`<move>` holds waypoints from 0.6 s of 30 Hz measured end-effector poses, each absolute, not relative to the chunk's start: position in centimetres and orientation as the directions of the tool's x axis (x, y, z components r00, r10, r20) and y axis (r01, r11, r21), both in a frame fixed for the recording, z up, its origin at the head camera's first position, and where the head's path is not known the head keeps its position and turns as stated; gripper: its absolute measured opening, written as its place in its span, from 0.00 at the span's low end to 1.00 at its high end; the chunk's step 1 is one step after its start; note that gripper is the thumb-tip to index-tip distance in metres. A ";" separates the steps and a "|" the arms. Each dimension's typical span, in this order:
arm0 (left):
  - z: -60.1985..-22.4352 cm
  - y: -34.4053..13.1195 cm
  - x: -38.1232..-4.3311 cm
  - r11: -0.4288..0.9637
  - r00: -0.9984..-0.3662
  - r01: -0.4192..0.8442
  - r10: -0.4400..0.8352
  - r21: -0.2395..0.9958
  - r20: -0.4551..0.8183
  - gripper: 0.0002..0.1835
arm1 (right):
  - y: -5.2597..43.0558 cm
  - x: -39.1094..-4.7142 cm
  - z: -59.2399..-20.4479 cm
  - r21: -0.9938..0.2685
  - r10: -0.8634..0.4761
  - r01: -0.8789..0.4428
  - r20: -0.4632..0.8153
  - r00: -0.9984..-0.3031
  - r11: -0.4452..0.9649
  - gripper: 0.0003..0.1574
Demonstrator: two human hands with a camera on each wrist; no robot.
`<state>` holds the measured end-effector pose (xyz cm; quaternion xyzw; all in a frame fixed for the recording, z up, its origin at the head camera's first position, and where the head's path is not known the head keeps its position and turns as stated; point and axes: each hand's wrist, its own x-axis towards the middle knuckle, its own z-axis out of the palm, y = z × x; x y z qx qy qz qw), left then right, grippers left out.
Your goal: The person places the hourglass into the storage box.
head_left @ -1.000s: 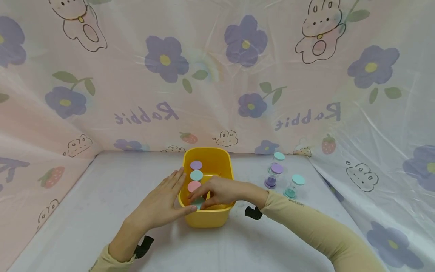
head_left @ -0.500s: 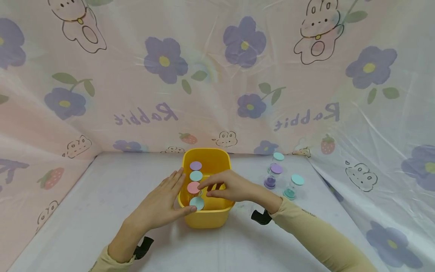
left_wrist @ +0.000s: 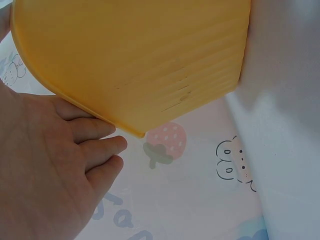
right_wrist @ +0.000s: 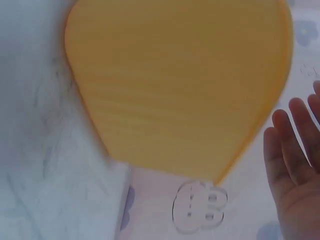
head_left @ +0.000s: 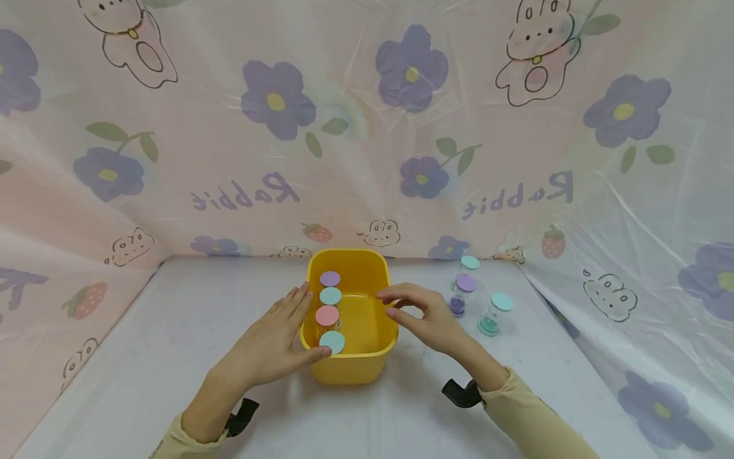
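Observation:
A yellow plastic bin (head_left: 348, 371) stands mid-table. Several sand timers stand in a row along its left wall, capped purple (head_left: 329, 278), light blue (head_left: 330, 296), pink (head_left: 327, 315) and light blue (head_left: 332, 342) from back to front. My left hand (head_left: 266, 350) rests on the left rim, fingers straight, thumb reaching over the front left corner near the closest timer. In the left wrist view its fingers (left_wrist: 95, 129) lie along the bin's edge. Over the right rim hovers my right hand (head_left: 427, 317), holding nothing, its fingers loosely bent.
Right of the bin, three more sand timers stand on the white table (head_left: 229, 306): a purple one (head_left: 463, 293), a teal one (head_left: 496, 313) and one with a light blue cap (head_left: 470, 262) behind. A patterned curtain (head_left: 355, 159) hangs behind the table and along both sides.
My right hand has let go of the light-blue-capped timer at the bin's front left, lifted, and moved right to the right rim. My left hand has stayed in place.

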<state>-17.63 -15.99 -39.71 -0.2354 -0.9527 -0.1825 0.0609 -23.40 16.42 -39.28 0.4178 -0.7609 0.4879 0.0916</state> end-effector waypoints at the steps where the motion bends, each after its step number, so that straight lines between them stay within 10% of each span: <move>1: -39.7 -16.0 -17.6 0.822 -0.882 0.471 0.427 0.320 0.201 0.62 | 16.9 -23.3 -39.4 -0.665 -0.524 -0.726 0.561 -0.641 0.175 0.19; 18: -39.7 -16.0 -17.6 0.822 -0.884 0.467 0.425 0.324 0.196 0.63 | 26.2 -23.7 -39.8 -0.612 -0.213 -0.713 0.688 -0.694 0.343 0.23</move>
